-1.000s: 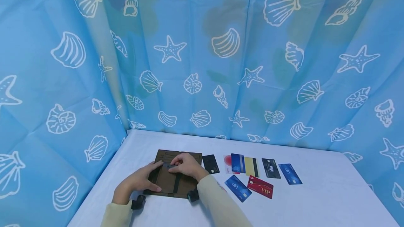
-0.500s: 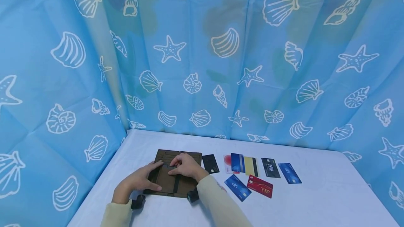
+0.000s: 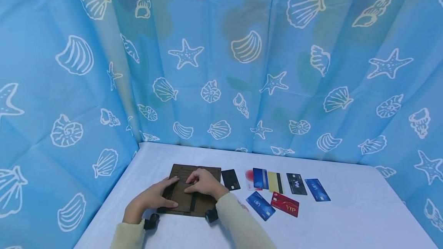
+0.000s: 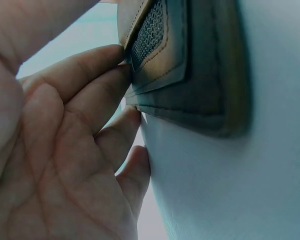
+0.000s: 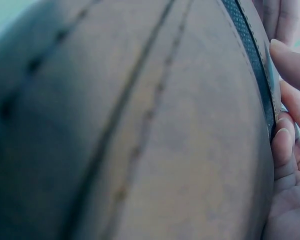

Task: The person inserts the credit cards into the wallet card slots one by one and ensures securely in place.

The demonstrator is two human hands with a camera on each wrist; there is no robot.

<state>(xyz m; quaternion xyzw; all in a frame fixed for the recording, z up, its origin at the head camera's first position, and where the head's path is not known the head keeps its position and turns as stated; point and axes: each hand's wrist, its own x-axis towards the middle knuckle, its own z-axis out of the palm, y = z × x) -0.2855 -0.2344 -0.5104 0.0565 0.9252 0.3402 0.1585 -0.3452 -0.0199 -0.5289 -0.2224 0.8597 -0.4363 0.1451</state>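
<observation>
A brown leather wallet [image 3: 181, 199] lies spread on the white table, with stitched card slots along its far part and a dark strip across its middle. My left hand [image 3: 155, 197] rests along its left side, thumb and fingers apart; in the left wrist view the extended fingers [image 4: 107, 85] touch the wallet's edge near a mesh-lined pocket. Over the slots, my right hand [image 3: 205, 183] pinches a dark card [image 3: 182, 182], of which only a sliver shows at a pocket. The right thumb and curled fingers appear at the wallet's edge in the right wrist view.
Right of the wallet lie a black card [image 3: 230, 180], a blue card [image 3: 260, 178] overlapping a white-and-red one, a yellow card [image 3: 275, 182], a black VIP card [image 3: 296, 184], a red VIP card [image 3: 285, 204] and more blue cards [image 3: 317, 190]. A blue shell-patterned curtain [image 3: 221, 68] stands behind.
Less of the dark card shows at the pocket now than a second ago. Both hands and the wallet stay almost in place.
</observation>
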